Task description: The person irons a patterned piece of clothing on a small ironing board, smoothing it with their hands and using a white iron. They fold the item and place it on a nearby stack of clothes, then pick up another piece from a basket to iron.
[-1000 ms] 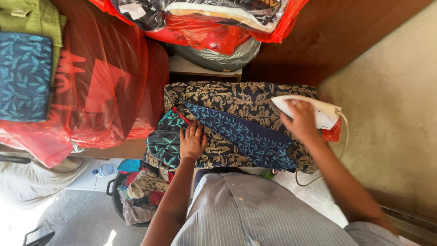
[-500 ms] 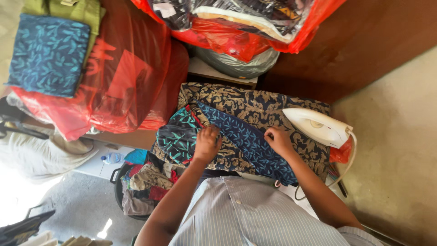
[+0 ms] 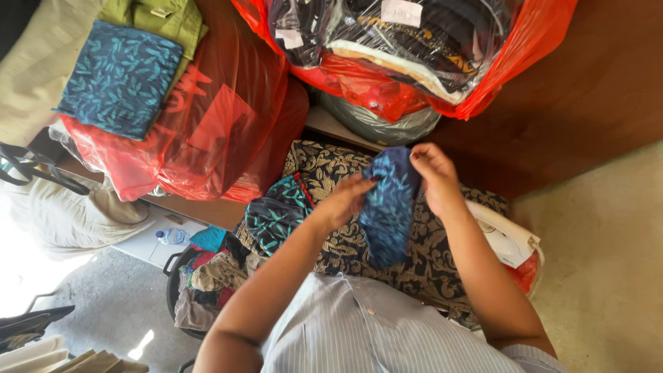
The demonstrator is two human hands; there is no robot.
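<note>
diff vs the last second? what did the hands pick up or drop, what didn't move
The right hand let go of the white iron, which now sits at the board's right end. Both hands came together: the left hand left the flat cloth, and together they lifted the blue leaf-print garment off the patterned board cover. The red bags and the folded blue cloth on top stayed as they were.

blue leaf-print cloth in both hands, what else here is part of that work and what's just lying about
In use:
- blue leaf-print cloth, lifted by left hand and right hand
- patterned ironing surface beneath
- white iron, set down at the right

Lying about:
- red plastic bags of clothes
- folded blue cloth on a bag
- water bottle
- basket of garments
</note>
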